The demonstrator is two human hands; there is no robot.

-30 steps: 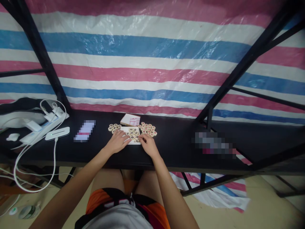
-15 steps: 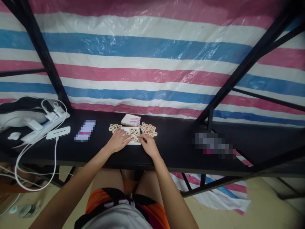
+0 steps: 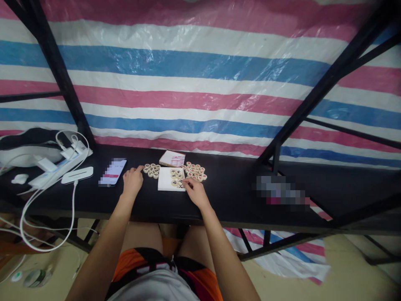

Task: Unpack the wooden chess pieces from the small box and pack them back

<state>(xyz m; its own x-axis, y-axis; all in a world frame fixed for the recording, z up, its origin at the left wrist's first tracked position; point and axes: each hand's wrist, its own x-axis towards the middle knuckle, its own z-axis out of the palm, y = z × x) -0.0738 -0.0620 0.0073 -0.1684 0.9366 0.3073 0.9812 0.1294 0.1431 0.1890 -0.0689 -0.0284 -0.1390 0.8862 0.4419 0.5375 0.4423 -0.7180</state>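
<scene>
A small white box (image 3: 166,182) lies on the black table (image 3: 225,188) with several round wooden game pieces (image 3: 176,176) inside it. Loose piles of the same pieces sit to its left (image 3: 151,170) and right (image 3: 195,170). My left hand (image 3: 132,182) rests left of the box, its forefinger stretched out and touching the left pile. My right hand (image 3: 193,190) is at the box's near right corner, fingers curled on a piece there. The box lid (image 3: 171,159) lies behind.
A phone (image 3: 112,172) lies left of my left hand. Further left are a white power strip with chargers and cables (image 3: 59,165) and a flat white device (image 3: 77,175). Black frame bars (image 3: 300,110) rise at both sides before a striped tarp.
My left hand has moved off the box to the left and now reaches the left pile of pieces. My right hand has stayed at the box's right corner.
</scene>
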